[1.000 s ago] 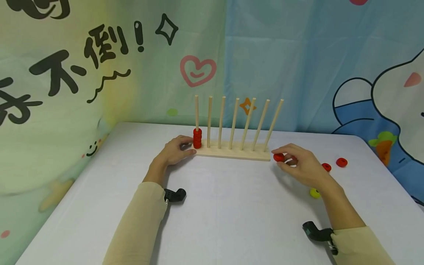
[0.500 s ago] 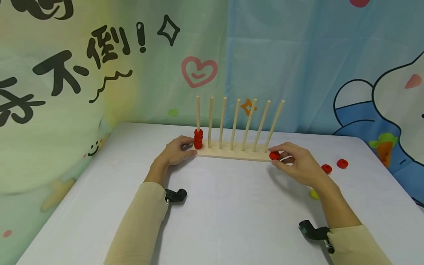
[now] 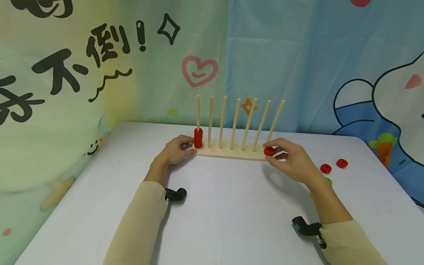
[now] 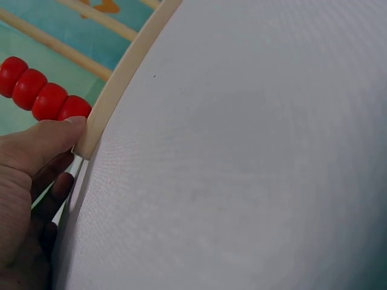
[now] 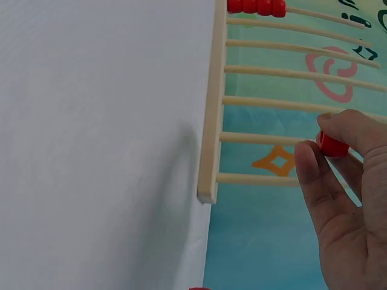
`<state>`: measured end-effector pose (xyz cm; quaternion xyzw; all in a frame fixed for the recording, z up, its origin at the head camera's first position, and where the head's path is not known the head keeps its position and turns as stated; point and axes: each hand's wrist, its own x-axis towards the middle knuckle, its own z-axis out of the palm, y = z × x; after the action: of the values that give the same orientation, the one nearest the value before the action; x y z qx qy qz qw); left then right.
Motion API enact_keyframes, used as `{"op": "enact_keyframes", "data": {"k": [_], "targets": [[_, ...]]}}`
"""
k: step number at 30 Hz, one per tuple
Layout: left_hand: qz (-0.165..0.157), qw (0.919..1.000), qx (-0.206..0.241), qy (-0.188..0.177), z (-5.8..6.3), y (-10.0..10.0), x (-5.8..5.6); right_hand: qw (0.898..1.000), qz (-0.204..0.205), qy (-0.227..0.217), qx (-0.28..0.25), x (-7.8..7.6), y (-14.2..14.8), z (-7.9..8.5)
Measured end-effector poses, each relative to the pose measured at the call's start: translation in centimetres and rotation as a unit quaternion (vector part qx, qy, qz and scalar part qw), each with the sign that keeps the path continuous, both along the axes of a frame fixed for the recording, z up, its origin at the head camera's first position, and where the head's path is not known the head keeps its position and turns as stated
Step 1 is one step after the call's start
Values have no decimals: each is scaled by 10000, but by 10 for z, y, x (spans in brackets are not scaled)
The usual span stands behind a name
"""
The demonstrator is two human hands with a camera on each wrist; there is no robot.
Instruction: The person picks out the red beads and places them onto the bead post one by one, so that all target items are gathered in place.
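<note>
Leftward since the earlier frame, the right hand (image 3: 291,160) has carried one pinched red bead (image 3: 269,151) to the wooden rack's (image 3: 228,154) right end. The left hand (image 3: 177,150) grips its left end. Seven pegs (image 3: 222,121) stand; the leftmost bears four red beads (image 3: 198,138). Two loose red beads (image 3: 326,169) and a partly hidden green piece (image 3: 329,180) lie on the table (image 3: 232,206). Cloth (image 3: 265,66) behind reads "不倒!"

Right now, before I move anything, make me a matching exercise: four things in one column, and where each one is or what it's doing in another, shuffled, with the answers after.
1. left hand
2. right hand
3. stack of red beads
4. rightmost loose red bead

A. threaded on the leftmost peg
B. lying on the table
C. holding the left end of the wooden base
D. pinching a single bead

Pairs: 1-C, 2-D, 3-A, 4-B
</note>
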<state>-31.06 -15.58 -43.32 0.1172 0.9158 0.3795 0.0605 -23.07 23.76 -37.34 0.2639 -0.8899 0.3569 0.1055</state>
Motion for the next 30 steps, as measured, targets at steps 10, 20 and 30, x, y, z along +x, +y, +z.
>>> {"op": "enact_keyframes", "data": {"k": [10,20,30], "targets": [[-3,10000,48,-31,2,0,1,9985,17,-233,-492,-2,-13,4],[42,10000,49,-57,2,0,2,9983,161,44,-552,8,-30,21],[-16,10000,89,10,1,-1,1,9956,459,360,-730,6,-42,24]]}}
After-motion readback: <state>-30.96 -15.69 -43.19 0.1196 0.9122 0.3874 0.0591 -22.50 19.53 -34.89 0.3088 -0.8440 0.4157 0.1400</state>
